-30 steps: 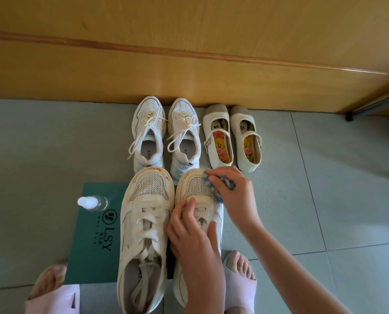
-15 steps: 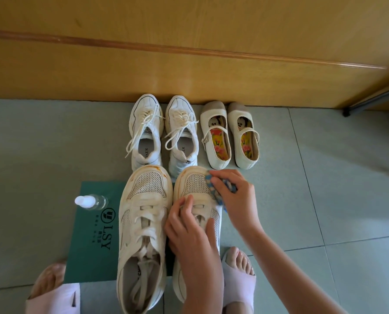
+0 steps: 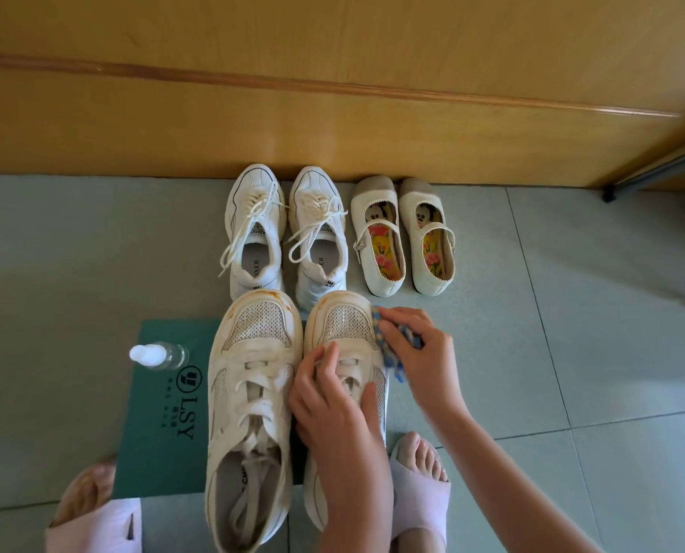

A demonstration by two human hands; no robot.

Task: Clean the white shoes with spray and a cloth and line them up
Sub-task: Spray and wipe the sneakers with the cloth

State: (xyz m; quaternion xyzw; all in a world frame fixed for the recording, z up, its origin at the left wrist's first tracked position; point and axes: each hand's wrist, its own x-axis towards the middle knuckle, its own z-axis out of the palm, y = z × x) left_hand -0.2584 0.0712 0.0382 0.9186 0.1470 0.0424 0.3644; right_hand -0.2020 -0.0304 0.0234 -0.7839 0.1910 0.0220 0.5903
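Head view: cloth (image 3: pixel 388 345) in right hand (image 3: pixel 420 353) grip against shoe (image 3: pixel 344 325).

Bare arms, pale pink slippers (image 3: pixel 420 500)

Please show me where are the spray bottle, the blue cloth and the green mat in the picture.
spray bottle (image 3: pixel 158 355): head view, on its clear body beside the white cap.
blue cloth (image 3: pixel 388 355): head view, on the checked fold beside the right hand's fingers.
green mat (image 3: pixel 165 429): head view, on bare green beside the printed letters.
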